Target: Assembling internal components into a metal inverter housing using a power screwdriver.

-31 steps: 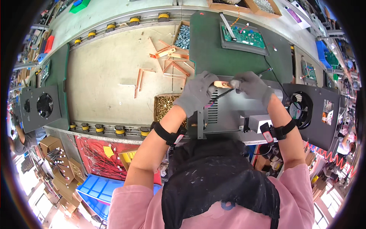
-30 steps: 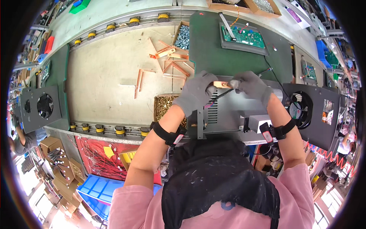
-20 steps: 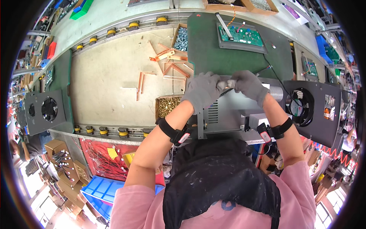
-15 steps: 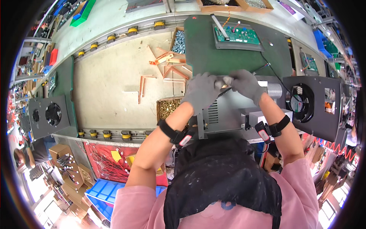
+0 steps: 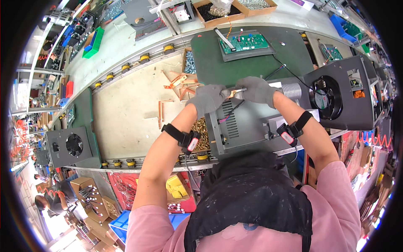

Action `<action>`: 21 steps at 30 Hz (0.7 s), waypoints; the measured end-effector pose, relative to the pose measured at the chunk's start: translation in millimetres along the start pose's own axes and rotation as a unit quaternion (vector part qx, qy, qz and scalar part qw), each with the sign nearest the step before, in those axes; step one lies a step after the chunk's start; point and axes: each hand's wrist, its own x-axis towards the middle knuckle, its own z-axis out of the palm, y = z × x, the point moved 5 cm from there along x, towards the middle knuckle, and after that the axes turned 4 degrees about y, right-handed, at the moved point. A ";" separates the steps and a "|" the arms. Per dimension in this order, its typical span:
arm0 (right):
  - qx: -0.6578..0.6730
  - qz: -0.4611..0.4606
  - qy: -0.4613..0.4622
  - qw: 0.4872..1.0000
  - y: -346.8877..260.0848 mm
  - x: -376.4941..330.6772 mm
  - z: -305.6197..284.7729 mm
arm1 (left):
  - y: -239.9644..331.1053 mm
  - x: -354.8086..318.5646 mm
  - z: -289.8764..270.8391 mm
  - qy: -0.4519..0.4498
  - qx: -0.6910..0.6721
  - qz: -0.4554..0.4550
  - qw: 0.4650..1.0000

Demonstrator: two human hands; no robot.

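Observation:
Both of my hands wear grey gloves and meet above the grey metal housing of a unit lying on the bench. Between the fingertips is a small copper-coloured metal strip. My left hand pinches its left end, and my right hand closes on it from the right. Just below the fingers, a black cable runs down past the vent slots of the housing. Gloves partly hide the strip, so its full shape does not show.
Bent copper bars lie left of my hands, with a box of brass-coloured fasteners near my left forearm. Beyond stands a green circuit board on a grey plate. At the right is a dark panel with a fan.
The view has shifted, so the bench sits differently in it. My hands have stayed together over the housing; the copper-coloured strip and the cable below them now show more plainly.

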 end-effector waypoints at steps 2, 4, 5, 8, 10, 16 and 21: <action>0.014 0.005 -0.002 1.000 -1.8 -3.3 -0.2 | -2.9 -3.8 8.9 -0.002 -0.012 -0.076 0.997; 0.017 0.028 0.005 0.999 -1.5 -6.5 -3.5 | -5.8 -5.1 16.3 0.026 -0.007 -0.083 0.996; 0.007 0.011 0.015 1.000 -4.5 -7.2 -5.8 | -8.4 -2.4 19.2 0.051 -0.017 -0.083 0.995; 0.005 0.001 0.024 1.000 -7.6 -10.9 -10.3 | -21.8 4.5 33.0 0.051 -0.204 -0.049 0.976; 0.013 0.002 0.027 1.000 -9.9 -12.5 -11.6 | -19.9 3.4 35.5 0.139 -0.219 0.043 0.965; -0.022 0.008 0.021 1.000 -10.9 -12.4 -10.7 | -38.5 13.5 47.7 0.058 -0.254 -0.111 0.959; 0.000 -0.037 0.101 0.994 -13.5 -32.0 -27.0 | -25.5 11.8 41.4 -0.003 -0.289 -0.093 0.953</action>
